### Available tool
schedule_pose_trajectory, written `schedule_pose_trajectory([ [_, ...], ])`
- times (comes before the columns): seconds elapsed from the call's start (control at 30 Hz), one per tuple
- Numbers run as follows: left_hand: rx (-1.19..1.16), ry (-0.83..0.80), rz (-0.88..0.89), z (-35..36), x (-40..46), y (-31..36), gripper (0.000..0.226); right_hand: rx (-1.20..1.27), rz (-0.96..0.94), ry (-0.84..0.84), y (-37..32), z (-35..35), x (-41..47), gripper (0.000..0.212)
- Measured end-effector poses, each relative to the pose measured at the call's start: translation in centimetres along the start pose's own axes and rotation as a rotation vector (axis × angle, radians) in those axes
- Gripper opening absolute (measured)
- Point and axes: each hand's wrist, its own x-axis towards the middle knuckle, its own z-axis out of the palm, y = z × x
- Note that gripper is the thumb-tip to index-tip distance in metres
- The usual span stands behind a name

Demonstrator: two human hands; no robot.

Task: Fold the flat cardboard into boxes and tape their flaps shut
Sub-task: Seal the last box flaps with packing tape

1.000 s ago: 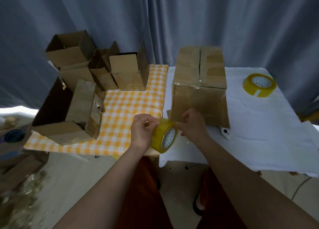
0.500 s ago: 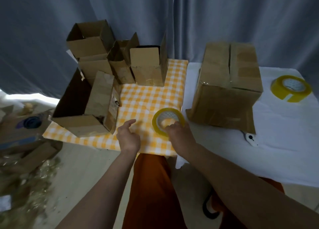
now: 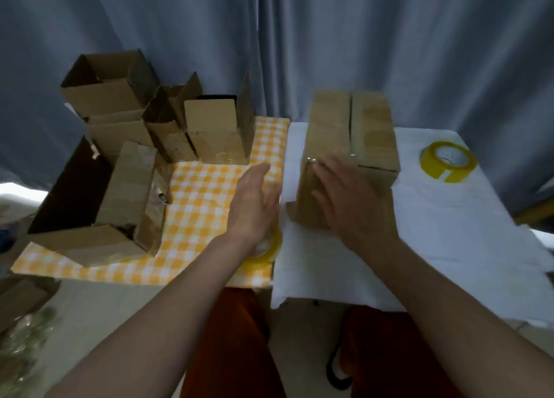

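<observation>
**A:** Where are the hands, and what do they hold?

**B:** Both are empty, fingers straight and spread. The left hand (image 3: 254,205) hovers over the yellow checked cloth (image 3: 207,193). The right hand (image 3: 350,199) is blurred, in front of the near face of a closed box (image 3: 350,127); I cannot tell whether it touches the box.

**A:** Where is the box?

**B:** Upright on the white cloth (image 3: 449,232) covering the right part of the bench, its top flaps shut with a seam down the middle.

**A:** And the tape?

**B:** One yellow roll (image 3: 269,252) lies flat at the near edge of the checked cloth, partly hidden under the left wrist. A second roll (image 3: 448,163) lies on the white cloth, well apart to the right of the box.

**A:** Anything else?

**B:** Several open boxes (image 3: 120,127) are clustered at the far left of the bench. Grey curtains (image 3: 389,37) hang behind.
</observation>
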Motion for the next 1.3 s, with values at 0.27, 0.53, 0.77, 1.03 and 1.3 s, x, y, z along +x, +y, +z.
schedule_pose_trajectory([
  [0.27,0.353,-0.404,0.361,5.3,6.2,6.0,0.061,-0.241,0.100,-0.598,10.0,-1.6,2.7,0.057],
  [0.53,0.365,-0.385,0.387,5.5,5.1,5.4,0.077,-0.006,0.231,-0.621,11.7,-1.7,1.3,0.079],
  [0.77,0.578,-0.229,0.357,6.2,6.5,7.2,0.071,-0.001,0.220,-0.558,10.9,-1.8,0.8,0.063],
  [1.03,0.648,-0.225,0.177,7.5,8.5,8.8,0.108,0.210,0.203,-0.411,7.8,-2.9,0.8,0.038],
  [1.3,0.608,-0.337,0.096,8.9,8.2,7.2,0.117,-0.029,0.202,-0.599,9.2,0.9,3.5,0.052],
])
